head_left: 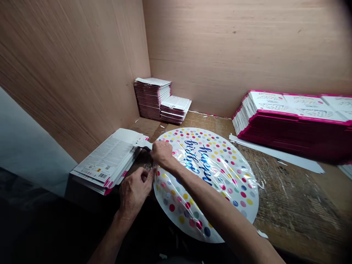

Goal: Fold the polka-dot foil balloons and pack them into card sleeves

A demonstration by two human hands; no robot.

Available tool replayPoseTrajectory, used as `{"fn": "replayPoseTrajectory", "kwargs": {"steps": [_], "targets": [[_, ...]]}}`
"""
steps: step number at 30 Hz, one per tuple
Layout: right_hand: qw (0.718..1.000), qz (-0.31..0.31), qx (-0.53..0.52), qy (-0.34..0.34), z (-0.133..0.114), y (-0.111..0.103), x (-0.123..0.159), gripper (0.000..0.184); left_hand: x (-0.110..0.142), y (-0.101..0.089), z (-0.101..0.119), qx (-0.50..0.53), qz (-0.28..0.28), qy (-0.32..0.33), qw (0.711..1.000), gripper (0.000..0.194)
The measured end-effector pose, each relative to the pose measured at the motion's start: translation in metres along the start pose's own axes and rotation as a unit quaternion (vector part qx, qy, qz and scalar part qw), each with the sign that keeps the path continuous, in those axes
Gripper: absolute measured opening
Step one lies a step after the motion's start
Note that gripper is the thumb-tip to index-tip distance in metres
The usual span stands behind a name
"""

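Observation:
A flat round foil balloon (pixel 236 176) with coloured dots and blue "happy birthday" lettering lies in front of me, its near edge reaching past the table edge. My left hand (pixel 135 189) is closed, thumb and finger pinching at the balloon's left edge, where a bit of clear film shows. Just above it, my right hand (pixel 162 153) is closed around a small white strip (pixel 143 143) that sticks out to the left. My right forearm crosses over the balloon and hides part of the lettering. Exactly what lies between the fingertips is hidden.
At the left, a stack of printed white cardboard sleeves (pixel 110 157) sits beside my hands. Another stack (pixel 152 97) stands in the back corner; a long row of pink-edged boxes (pixel 291 113) is at right. White paper strips (pixel 277 154) lie on the taped table. Wooden panels (pixel 220 47) enclose it.

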State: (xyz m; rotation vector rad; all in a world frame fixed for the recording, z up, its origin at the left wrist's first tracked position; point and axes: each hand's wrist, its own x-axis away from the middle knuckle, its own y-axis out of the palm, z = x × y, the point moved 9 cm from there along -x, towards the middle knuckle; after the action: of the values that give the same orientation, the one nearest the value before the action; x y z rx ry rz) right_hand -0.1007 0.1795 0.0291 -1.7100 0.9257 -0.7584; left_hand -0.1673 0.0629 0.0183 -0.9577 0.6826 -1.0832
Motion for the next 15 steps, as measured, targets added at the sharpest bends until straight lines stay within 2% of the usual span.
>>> {"fn": "replayPoseTrajectory", "kwargs": {"steps": [2,3,5,8,11,13,15], "targets": [[0.994,0.029,-0.085,0.065,0.027,-0.001,0.005,0.028,-0.016,-0.011,0.003,0.017,0.047,0.0,0.999,0.036],[0.987,0.039,-0.131,0.081,0.036,0.0,0.007,0.031,-0.026,-0.011,0.009,0.014,0.052,0.01,0.998,0.035],[0.97,0.055,-0.211,0.108,0.049,0.006,0.009,0.031,-0.046,0.0,0.021,-0.038,0.01,0.036,0.999,0.037],[0.941,0.086,-0.294,0.146,0.071,0.009,0.021,0.018,-0.067,0.025,0.03,-0.143,-0.057,0.06,0.986,0.04],[0.903,0.123,-0.368,0.185,0.112,0.004,0.053,0.016,-0.076,0.035,0.026,-0.21,-0.051,0.084,0.973,0.046],[0.878,0.136,-0.408,0.21,0.149,0.0,0.086,0.022,-0.075,0.035,0.026,-0.254,-0.039,0.1,0.961,0.049],[0.857,0.14,-0.433,0.242,0.191,-0.004,0.123,0.029,-0.065,0.032,0.035,-0.272,-0.032,0.117,0.955,0.046]]}}
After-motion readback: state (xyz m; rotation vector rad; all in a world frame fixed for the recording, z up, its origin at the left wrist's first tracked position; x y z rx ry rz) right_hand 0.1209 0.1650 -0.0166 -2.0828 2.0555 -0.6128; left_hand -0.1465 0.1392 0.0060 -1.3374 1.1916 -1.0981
